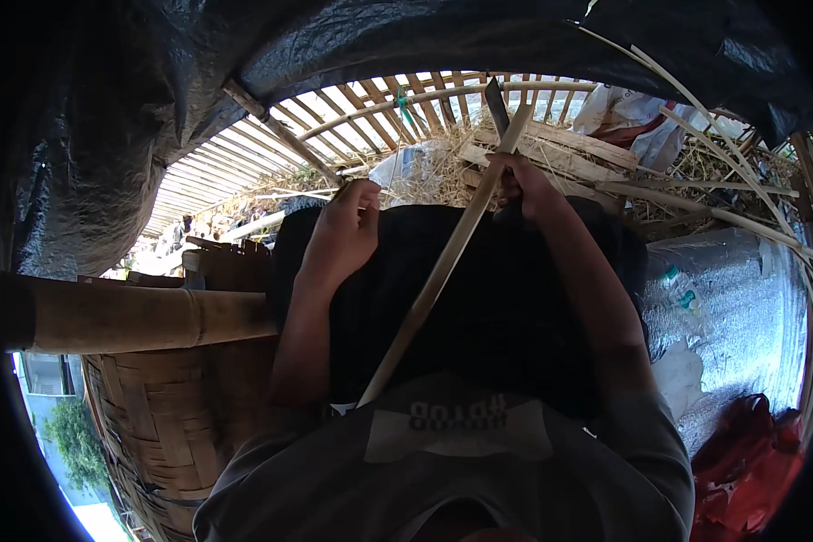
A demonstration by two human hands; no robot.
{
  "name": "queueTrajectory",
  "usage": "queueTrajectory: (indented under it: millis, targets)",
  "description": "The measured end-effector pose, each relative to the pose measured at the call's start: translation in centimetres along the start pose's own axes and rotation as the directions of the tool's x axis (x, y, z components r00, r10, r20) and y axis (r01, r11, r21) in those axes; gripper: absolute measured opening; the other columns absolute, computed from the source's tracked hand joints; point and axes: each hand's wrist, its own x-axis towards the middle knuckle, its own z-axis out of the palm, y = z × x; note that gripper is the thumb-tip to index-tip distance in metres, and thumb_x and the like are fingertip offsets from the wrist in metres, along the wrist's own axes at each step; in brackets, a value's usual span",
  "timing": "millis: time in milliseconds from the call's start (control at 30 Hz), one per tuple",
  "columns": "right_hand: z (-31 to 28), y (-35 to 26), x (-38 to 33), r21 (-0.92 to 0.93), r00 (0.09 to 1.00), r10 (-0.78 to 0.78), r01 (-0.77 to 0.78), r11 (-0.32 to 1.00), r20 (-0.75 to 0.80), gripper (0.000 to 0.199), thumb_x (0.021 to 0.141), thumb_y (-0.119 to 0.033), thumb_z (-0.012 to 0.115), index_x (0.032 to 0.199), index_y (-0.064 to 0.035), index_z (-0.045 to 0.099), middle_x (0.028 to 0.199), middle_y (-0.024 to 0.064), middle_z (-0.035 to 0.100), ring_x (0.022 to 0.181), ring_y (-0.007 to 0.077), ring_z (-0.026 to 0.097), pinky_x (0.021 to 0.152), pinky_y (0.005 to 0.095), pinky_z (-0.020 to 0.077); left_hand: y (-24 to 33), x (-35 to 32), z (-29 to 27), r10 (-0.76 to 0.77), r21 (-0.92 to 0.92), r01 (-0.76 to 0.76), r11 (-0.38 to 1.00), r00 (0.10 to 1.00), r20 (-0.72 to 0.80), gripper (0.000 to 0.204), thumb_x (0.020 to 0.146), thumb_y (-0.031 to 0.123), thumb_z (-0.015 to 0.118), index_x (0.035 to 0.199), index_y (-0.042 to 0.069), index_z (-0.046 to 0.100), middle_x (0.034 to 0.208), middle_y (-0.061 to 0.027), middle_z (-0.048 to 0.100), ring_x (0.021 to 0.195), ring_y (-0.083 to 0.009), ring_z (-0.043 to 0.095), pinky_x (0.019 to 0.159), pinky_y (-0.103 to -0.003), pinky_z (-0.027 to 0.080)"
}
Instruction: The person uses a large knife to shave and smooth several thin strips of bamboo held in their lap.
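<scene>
My right hand (pixel 526 185) is closed around a knife, with its thumb and finger against a long pale bamboo strip. The dark knife blade (pixel 496 107) points away from me, partly behind the strip. Slanting across my dark-clothed lap, the bamboo strip (pixel 443 264) runs from near my chest up past the right hand. My left hand (pixel 350 217) is raised to the left of the strip, apart from it. Its fingers are curled together, and whatever they may pinch is too small to make out.
A thick bamboo pole (pixel 144 316) and a woven bamboo wall (pixel 167 415) are close on my left. Split bamboo pieces (pixel 574 154) lie on straw ahead. Right of me are silvery sheeting (pixel 741 298) and a red bag (pixel 750 470). Black plastic sheeting (pixel 406 41) hangs overhead.
</scene>
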Motion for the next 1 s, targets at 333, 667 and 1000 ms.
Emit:
queueTrajectory:
  millis: [333, 667, 1000]
  targets:
    - [-1.4, -0.7, 1.0, 0.04, 0.998, -0.002, -0.001, 0.999, 0.068, 0.027, 0.084, -0.03, 0.073, 0.083, -0.0151, 0.051, 0.053, -0.0093, 0.027, 0.043, 0.0048, 0.026, 0.048, 0.0252, 0.0288, 2.1, -1.3, 8.3, -0.021, -0.308, 0.285, 0.908, 0.763, 0.646, 0.05, 0.097, 0.03, 0.061, 0.129, -0.005, 0.047, 0.078, -0.008, 0.064, 0.072, -0.0146, 0.063, 0.067, -0.034, 0.05]
    - [-1.6, -2.4, 0.3, -0.121, 0.993, -0.118, 0.114, 0.986, -0.021, 0.051, 0.084, -0.055, 0.071, 0.102, -0.0097, 0.056, 0.072, 0.0037, 0.052, 0.048, 0.0049, 0.033, 0.044, 0.0225, 0.0299, 3.7, 0.3, 7.6, 0.055, -0.395, 0.162, 0.904, 0.874, 0.483, 0.063, 0.097, 0.021, 0.059, 0.147, 0.003, 0.026, 0.078, -0.0083, 0.061, 0.064, -0.0134, 0.062, 0.058, -0.032, 0.053]
    - [-2.9, -4.6, -0.4, -0.204, 0.985, -0.052, 0.017, 0.979, -0.166, 0.067, 0.087, -0.065, 0.061, 0.112, -0.0035, 0.054, 0.08, 0.0112, 0.061, 0.051, 0.0056, 0.043, 0.04, 0.0198, 0.0325, 5.2, 5.7, 2.5, 0.036, -0.48, 0.299, 0.825, 0.819, 0.572, 0.046, 0.106, 0.03, 0.034, 0.146, 0.009, 0.027, 0.068, -0.0009, 0.044, 0.052, -0.009, 0.045, 0.047, -0.027, 0.05]
